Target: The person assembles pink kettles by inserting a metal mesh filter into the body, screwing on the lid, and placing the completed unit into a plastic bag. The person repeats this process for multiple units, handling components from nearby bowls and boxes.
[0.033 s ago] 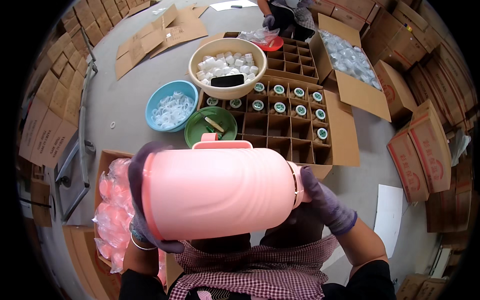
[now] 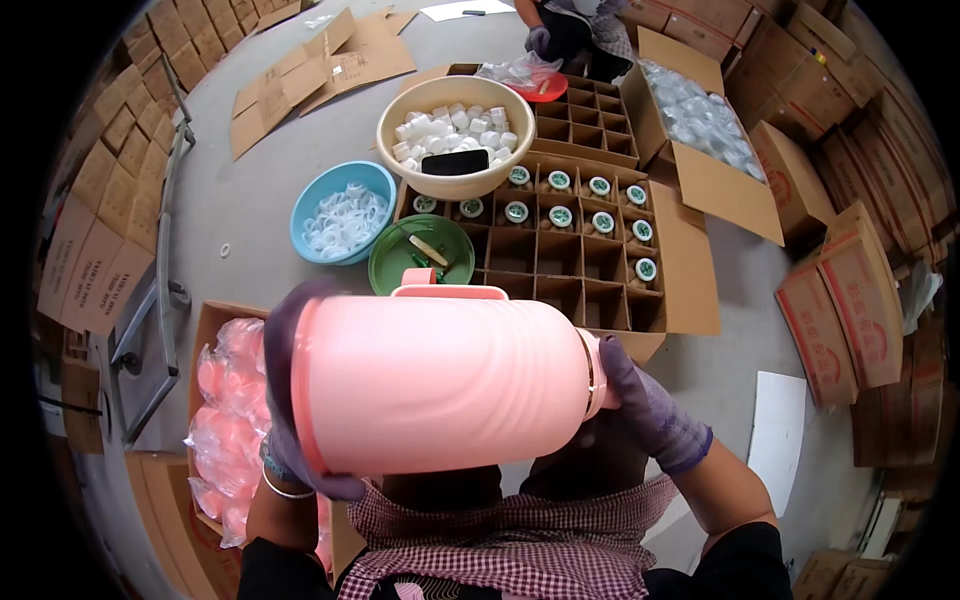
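I hold a pink thermos jug (image 2: 445, 385) sideways above my lap, its handle (image 2: 450, 291) on the far side. My left hand (image 2: 283, 390), in a purple-grey glove, is wrapped round the jug's base end. Gloved the same way, my right hand (image 2: 650, 410) grips the narrower neck end, with the thumb on top and the other fingers mostly hidden beneath. A thin shiny band runs round the jug near that end. Just beyond the jug stands a green bowl (image 2: 385, 262) with a brush-like tool and small green pieces in it.
A divided carton (image 2: 690, 270) holds several white-and-green-topped items. A cream basin (image 2: 455, 185) of white caps with a phone (image 2: 455, 162) and a blue basin (image 2: 305, 225) of clear rings stand nearby. Left is a carton of bagged pink parts (image 2: 228, 420). Another person's gloved hand (image 2: 538, 40) shows far ahead.
The jug's base end and my left hand have shifted slightly to the right. My right hand keeps its hold on the neck end.
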`<state>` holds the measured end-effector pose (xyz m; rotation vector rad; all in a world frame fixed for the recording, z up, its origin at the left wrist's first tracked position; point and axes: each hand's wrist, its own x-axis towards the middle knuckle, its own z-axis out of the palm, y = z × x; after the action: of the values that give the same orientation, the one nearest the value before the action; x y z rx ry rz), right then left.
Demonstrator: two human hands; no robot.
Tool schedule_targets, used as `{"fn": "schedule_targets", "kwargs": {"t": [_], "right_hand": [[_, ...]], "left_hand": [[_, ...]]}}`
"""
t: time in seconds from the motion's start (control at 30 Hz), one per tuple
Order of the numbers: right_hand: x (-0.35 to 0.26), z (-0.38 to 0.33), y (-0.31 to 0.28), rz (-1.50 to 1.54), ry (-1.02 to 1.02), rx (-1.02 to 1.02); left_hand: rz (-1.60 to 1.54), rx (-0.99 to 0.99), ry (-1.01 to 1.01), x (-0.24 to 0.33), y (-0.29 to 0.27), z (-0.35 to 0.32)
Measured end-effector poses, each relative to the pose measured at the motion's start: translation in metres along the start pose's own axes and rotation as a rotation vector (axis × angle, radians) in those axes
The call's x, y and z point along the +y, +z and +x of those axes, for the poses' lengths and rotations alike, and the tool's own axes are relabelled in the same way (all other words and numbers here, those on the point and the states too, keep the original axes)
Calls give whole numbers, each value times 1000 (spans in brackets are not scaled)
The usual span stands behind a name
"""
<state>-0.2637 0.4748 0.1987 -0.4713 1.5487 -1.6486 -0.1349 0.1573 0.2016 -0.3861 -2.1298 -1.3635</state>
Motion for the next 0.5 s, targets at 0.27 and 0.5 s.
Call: {"fn": "schedule_targets", "kwargs": {"t": [0.27, 0.5], "right_hand": [[8, 13, -78, -1097, -751, 586], [80, -61, -178, -194, -345, 1107]], "left_hand": [[554, 52, -305, -246, 15, 31], [979, -260, -787, -414, 98, 68]]}}
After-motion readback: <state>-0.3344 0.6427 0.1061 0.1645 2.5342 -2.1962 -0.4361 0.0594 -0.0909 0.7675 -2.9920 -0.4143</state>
